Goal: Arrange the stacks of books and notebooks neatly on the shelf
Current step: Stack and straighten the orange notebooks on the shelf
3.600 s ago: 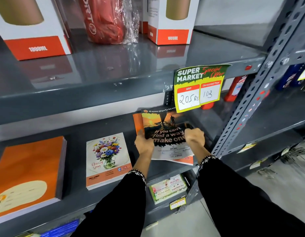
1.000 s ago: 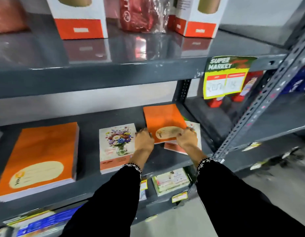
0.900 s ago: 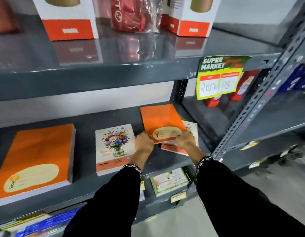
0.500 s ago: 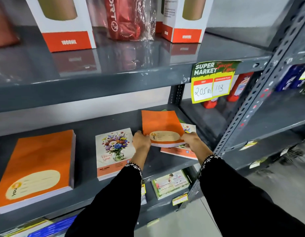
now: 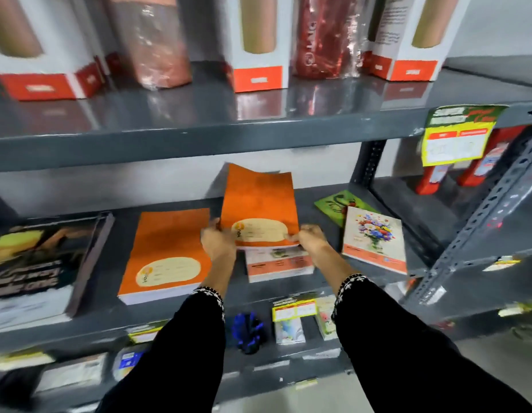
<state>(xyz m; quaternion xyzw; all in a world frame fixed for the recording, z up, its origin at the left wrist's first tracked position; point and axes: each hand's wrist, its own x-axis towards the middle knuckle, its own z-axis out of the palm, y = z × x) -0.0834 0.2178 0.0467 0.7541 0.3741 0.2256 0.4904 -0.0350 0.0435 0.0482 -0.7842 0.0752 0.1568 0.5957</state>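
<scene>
Flopping at the top, the orange notebook (image 5: 259,204) looks thin and bendy. It's pinched at its bottom corners by left hand (image 5: 218,242) and right hand (image 5: 311,242); gripping lower-mid edges is probably advised.

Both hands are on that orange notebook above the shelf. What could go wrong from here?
1. The orange notebook is pinched only at its near edge by the left hand and right hand; it is bending and might slip.
2. Setting it down could nudge the flower stack under it askew.
</scene>
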